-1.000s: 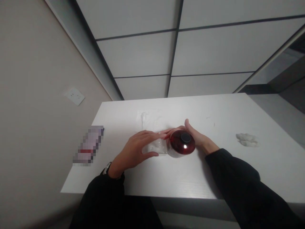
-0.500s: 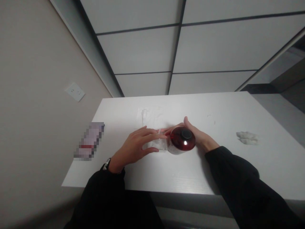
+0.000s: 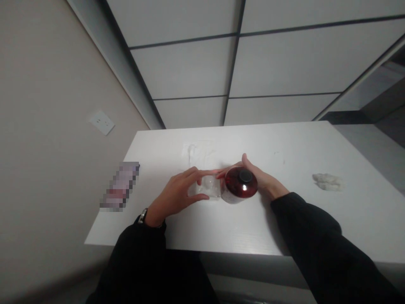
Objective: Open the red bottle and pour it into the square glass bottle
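At the far left of the frame, a wall socket (image 3: 101, 123) sits on the beige wall. Below it, at the tabletop's (image 3: 221, 228) left edge, lies a blurred-out packet (image 3: 120, 186); no writing on it can be read. Just left of centre, the left hand (image 3: 177, 195) rests on the tabletop, its grip curled around a clear wrap (image 3: 207, 191), thumb below and fingers above. The wrap sheathes the near-clear end of a bottle (image 3: 238, 185) lying on its side at mid-frame, its dark red base turned to the camera. The bottle's fill appears dark red; no label or brand is legible. Behind the wrap lies a flat clear bag (image 3: 199, 153); whether it holds anything cannot be told. The right hand (image 3: 261, 181) cups the bottle from its far side, grip closed on it. At right, well apart, lies a crumpled tissue (image 3: 327, 181).
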Available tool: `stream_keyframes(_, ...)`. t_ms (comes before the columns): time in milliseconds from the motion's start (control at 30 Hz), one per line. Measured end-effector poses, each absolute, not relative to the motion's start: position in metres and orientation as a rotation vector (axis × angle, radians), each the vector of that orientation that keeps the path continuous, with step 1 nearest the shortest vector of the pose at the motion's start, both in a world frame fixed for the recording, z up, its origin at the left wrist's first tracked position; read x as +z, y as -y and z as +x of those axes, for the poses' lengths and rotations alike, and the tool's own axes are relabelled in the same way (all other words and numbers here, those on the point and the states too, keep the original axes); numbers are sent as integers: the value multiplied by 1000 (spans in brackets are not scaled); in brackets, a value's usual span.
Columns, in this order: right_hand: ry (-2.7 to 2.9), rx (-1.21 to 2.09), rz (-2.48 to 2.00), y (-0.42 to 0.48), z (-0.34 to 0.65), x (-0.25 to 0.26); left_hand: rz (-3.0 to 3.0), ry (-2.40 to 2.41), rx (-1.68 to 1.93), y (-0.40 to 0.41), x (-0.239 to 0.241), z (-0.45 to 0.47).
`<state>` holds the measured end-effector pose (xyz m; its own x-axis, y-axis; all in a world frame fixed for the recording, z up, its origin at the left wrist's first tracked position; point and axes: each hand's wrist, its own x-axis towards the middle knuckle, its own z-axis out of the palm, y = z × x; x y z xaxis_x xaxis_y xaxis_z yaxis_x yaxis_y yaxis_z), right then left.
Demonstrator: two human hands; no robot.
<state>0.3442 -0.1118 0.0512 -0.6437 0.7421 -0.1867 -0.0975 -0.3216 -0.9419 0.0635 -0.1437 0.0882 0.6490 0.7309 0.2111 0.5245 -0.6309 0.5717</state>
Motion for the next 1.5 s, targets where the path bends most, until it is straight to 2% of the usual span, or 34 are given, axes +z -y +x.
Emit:
stream_keyframes(467, 1383, 2062, -788, 111, 346, 49, 2401, -978, 755, 139, 79, 62)
stream_keyframes(1500, 1486, 1996, -737, 107, 347, 47, 2548, -950, 728, 146, 93, 68)
